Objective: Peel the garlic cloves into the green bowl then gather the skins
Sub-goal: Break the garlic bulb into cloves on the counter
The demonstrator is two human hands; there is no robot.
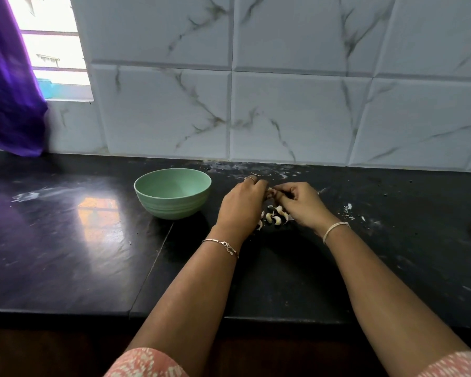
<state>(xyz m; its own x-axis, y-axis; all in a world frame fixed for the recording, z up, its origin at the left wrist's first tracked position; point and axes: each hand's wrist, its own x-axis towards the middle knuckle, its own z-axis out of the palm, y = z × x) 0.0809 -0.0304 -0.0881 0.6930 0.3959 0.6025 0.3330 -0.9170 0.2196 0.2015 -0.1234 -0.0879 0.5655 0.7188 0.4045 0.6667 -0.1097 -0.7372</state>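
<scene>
Nearest, on the black bench (93,254) between the two wrists, lies a small heap of cloves (273,217) and skins. Just beyond it the left hand (242,202) and right hand (299,205) meet, each grip curled tight, pinching one clove (271,190) at the fingertips; little of it shows. From so fine a pinch it could well squirt out and skid over the glossy stone, or fall among the unpeeled ones. The bowl (172,205) stands near, left of the left hand, with nothing showing inside and nothing barring the way. Flakes (347,209) lie off right. A draught from the window (55,50) by the curtain (8,91) might scatter the skins.
</scene>
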